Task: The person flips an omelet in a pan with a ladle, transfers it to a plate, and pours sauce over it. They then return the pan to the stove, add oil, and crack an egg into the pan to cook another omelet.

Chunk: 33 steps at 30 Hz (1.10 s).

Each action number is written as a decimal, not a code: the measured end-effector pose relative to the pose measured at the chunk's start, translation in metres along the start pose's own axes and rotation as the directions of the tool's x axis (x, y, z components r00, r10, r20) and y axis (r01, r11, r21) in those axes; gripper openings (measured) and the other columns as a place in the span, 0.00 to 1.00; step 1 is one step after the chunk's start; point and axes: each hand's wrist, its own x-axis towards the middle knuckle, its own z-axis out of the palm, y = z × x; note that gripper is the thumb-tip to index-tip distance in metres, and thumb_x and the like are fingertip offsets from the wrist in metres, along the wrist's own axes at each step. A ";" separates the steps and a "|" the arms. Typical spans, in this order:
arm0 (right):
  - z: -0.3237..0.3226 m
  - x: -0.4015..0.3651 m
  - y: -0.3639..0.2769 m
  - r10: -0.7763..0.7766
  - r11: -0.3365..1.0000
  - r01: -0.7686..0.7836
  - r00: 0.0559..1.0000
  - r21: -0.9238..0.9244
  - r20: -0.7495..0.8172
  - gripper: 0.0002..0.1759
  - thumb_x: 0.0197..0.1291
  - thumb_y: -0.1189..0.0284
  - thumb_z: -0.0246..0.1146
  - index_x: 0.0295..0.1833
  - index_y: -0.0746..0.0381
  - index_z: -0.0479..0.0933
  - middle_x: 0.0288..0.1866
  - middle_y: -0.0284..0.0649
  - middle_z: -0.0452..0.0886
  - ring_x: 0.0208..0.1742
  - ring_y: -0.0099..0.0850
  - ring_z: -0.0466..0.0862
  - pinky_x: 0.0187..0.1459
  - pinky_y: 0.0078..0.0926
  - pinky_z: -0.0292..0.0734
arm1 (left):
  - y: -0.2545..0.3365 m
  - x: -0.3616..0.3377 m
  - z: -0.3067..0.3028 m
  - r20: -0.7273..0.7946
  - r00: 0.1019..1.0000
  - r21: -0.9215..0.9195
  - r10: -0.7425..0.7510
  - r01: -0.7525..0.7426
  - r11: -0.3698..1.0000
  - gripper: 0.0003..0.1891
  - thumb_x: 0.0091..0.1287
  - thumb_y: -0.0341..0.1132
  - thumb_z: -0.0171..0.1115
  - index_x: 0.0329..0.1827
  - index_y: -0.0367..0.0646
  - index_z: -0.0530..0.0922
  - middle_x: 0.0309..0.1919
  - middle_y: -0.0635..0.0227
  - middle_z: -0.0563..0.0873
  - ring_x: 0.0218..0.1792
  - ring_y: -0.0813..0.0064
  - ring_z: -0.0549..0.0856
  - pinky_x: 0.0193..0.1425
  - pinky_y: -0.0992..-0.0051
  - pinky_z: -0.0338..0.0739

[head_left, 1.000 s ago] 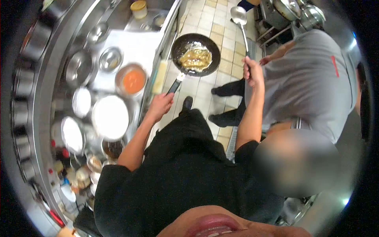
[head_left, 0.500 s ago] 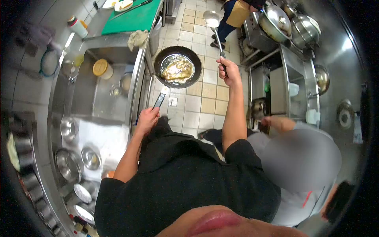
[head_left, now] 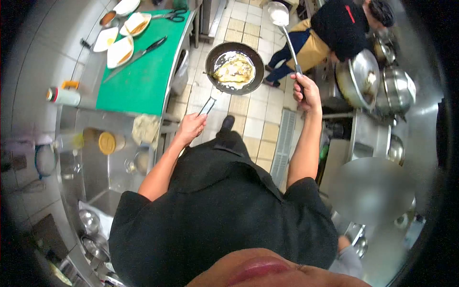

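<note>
My left hand [head_left: 192, 127] is closed around the handle of a dark frying pan [head_left: 259, 68], held out in front of me above the tiled floor. Inside the pan lies a flat, golden-brown piece of food [head_left: 234, 71], with shiny liquid around it. In my right hand [head_left: 307, 91] is the black grip of a long metal ladle [head_left: 291, 47]. Its bowl points away from me, beyond the pan and to the right, and looks pale and glossy inside.
Left, a green cutting board [head_left: 143, 81] bears a knife [head_left: 138, 56], scissors [head_left: 173, 16] and white dishes [head_left: 119, 51]. A steel sink [head_left: 114, 201] adjoins it. Ahead right, a person in a tan apron [head_left: 306, 45] stands by large pots [head_left: 358, 79]. Someone is close on my right.
I have moved forward along the aisle, still holding pan and ladle. The cutting board and apron-wearing person appear nearer. The person at my right now sits further back in view.
</note>
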 end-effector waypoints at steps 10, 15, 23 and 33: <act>-0.006 0.334 -0.113 0.158 0.969 -0.216 0.918 0.123 0.364 0.14 0.71 0.63 0.59 0.50 0.63 0.78 0.18 0.24 0.65 0.12 0.14 0.59 0.13 0.16 0.52 | 0.158 0.255 0.020 -0.094 0.995 -0.146 -0.032 0.018 0.989 0.15 0.73 0.42 0.58 0.29 0.45 0.74 0.14 0.80 0.69 0.13 0.87 0.66 0.17 0.83 0.57; 0.001 0.471 -0.172 0.141 0.974 -0.195 0.918 0.112 0.370 0.16 0.72 0.63 0.57 0.53 0.65 0.77 0.19 0.25 0.66 0.13 0.14 0.60 0.14 0.14 0.53 | 0.219 0.389 0.014 -0.128 0.992 -0.013 0.005 -0.007 1.000 0.16 0.74 0.43 0.58 0.28 0.43 0.75 0.15 0.78 0.71 0.14 0.87 0.67 0.17 0.82 0.59; -0.052 0.606 -0.277 -0.009 0.972 -0.040 0.978 0.230 0.208 0.17 0.71 0.64 0.58 0.52 0.68 0.76 0.19 0.26 0.68 0.12 0.14 0.60 0.13 0.13 0.54 | 0.341 0.595 0.020 0.001 1.000 0.067 -0.025 0.025 0.997 0.16 0.73 0.44 0.58 0.29 0.43 0.75 0.15 0.79 0.71 0.14 0.86 0.66 0.18 0.81 0.58; -0.145 0.789 -0.370 -0.196 0.886 0.271 0.954 0.377 -0.226 0.15 0.69 0.63 0.61 0.51 0.64 0.76 0.22 0.28 0.70 0.15 0.17 0.65 0.16 0.16 0.58 | 0.487 0.846 0.099 0.155 0.986 0.288 -0.053 0.006 0.958 0.18 0.72 0.46 0.58 0.27 0.42 0.75 0.14 0.77 0.71 0.14 0.85 0.67 0.19 0.80 0.58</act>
